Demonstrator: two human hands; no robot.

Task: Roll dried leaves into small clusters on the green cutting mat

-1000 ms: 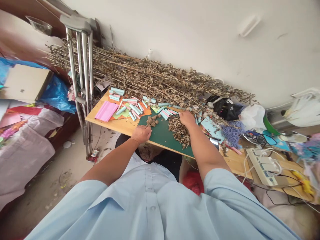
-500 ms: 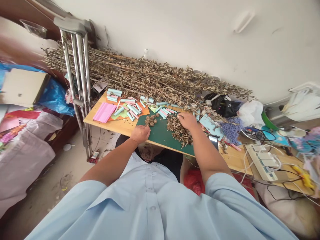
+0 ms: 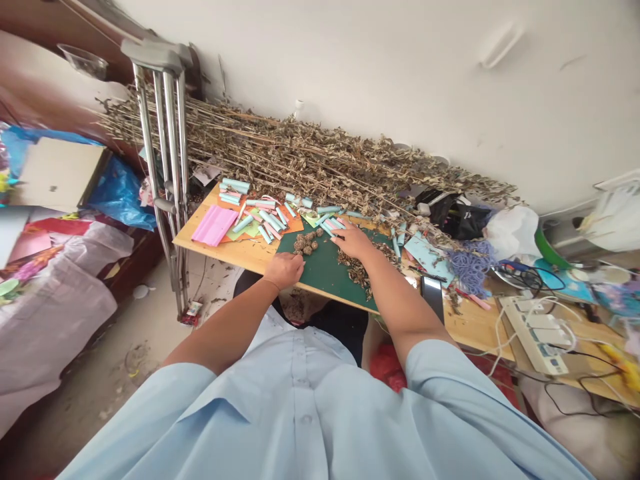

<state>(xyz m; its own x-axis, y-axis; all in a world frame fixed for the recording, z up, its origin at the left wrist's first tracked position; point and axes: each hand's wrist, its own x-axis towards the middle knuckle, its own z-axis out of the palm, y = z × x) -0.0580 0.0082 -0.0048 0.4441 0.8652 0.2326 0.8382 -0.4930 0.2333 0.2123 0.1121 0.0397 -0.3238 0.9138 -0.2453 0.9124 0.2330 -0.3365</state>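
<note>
My left hand (image 3: 284,270) is closed in a fist at the front edge of the green mat (image 3: 320,273). Whatever its fingers may hold is hidden. Just beyond it lie several brown balls (image 3: 307,243) that look like rolled dried leaves. My right hand (image 3: 351,241) reaches over the mat, fingers stretched out beside the small blue and pink paper rolls (image 3: 330,223). A loose pile of dried leaves (image 3: 357,272) lies partly under my right forearm. More paper rolls (image 3: 267,219) are scattered on coloured sheets to the left, near a pink paper stack (image 3: 215,225).
Long dried plant stalks (image 3: 300,147) lie along the wall behind the table (image 3: 200,233). Metal crutches (image 3: 170,133) stand at its left end. On the right are a phone (image 3: 432,293), blue yarn (image 3: 470,263), a black bag (image 3: 455,217) and a power strip (image 3: 535,337) with cables.
My right hand has moved left and off the dried leaf pile, to the paper rolls, and its fingers have straightened. My left hand stays closed in place. The view has shifted slightly.
</note>
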